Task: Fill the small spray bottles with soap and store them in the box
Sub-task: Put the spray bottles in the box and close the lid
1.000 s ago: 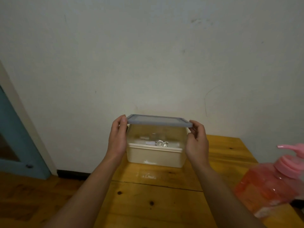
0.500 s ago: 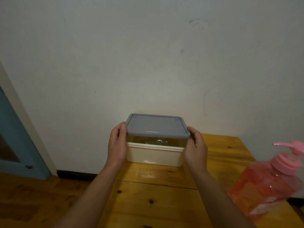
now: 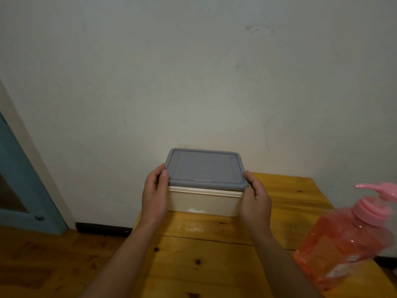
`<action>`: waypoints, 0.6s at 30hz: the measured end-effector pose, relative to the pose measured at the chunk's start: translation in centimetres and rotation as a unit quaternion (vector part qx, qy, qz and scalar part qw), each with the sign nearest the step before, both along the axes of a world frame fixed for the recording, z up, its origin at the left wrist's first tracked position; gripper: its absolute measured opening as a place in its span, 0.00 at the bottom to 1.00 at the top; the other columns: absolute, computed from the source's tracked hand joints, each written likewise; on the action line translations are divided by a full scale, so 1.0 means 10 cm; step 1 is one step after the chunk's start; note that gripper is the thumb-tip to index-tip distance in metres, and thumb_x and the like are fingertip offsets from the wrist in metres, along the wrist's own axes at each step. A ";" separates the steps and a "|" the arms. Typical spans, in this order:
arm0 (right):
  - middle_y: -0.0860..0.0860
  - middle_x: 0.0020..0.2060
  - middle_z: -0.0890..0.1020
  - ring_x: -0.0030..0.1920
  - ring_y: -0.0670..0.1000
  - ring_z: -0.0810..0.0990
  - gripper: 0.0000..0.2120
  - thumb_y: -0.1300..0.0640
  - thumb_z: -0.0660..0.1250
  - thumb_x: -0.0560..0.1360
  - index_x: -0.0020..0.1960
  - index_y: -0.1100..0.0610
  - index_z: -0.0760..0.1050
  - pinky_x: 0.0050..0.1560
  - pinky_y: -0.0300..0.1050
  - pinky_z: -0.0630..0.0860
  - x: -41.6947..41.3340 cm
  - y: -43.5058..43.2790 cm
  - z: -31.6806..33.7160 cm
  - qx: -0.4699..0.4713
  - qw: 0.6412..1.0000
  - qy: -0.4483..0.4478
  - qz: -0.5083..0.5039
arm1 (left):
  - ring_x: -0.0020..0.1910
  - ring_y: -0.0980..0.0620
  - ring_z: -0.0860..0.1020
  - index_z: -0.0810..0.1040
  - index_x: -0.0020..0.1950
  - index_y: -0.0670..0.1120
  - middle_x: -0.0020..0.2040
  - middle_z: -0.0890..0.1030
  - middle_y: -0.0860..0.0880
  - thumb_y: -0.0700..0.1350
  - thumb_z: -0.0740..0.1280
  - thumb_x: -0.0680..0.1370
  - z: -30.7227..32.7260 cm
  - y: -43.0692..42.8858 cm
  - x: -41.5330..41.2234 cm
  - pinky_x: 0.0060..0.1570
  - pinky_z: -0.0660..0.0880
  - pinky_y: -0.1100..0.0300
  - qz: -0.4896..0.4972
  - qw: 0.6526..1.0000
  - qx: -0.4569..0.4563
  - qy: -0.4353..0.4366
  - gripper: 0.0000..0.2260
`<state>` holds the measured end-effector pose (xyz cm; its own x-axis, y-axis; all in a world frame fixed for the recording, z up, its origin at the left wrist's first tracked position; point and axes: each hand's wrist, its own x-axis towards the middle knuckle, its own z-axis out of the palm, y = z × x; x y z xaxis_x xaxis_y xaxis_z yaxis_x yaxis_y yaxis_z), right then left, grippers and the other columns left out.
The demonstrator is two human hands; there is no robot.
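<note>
We have both hands on the box (image 3: 203,203), which stands at the back of the bench (image 3: 214,254), just before the wall (image 3: 193,82). We cannot tell whether box and wall touch. The grey lid (image 3: 204,168) lies flat on top and hides the contents from us. Our left hand (image 3: 153,194) grips the lid's left end, with the thumb on the rim and the fingers (image 3: 155,178) curled round the edge. Our right hand (image 3: 255,198) is clamped on the lid's near right corner, palm against the box's side. A pink soap bottle (image 3: 343,239) with a pump top stands at the bench's right side, well apart from the box. A blue door (image 3: 19,179) shows at far left.
</note>
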<state>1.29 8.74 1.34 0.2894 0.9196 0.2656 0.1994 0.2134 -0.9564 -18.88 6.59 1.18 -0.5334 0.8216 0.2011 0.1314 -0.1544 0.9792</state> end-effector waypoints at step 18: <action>0.45 0.60 0.77 0.62 0.44 0.73 0.17 0.62 0.57 0.81 0.66 0.56 0.75 0.62 0.38 0.69 0.05 -0.06 -0.06 0.000 1.000 0.017 -0.004 | 0.63 0.56 0.71 0.71 0.69 0.49 0.65 0.74 0.51 0.49 0.58 0.83 -0.04 -0.03 0.01 0.61 0.70 0.60 0.015 1.000 -0.006 0.025 0.15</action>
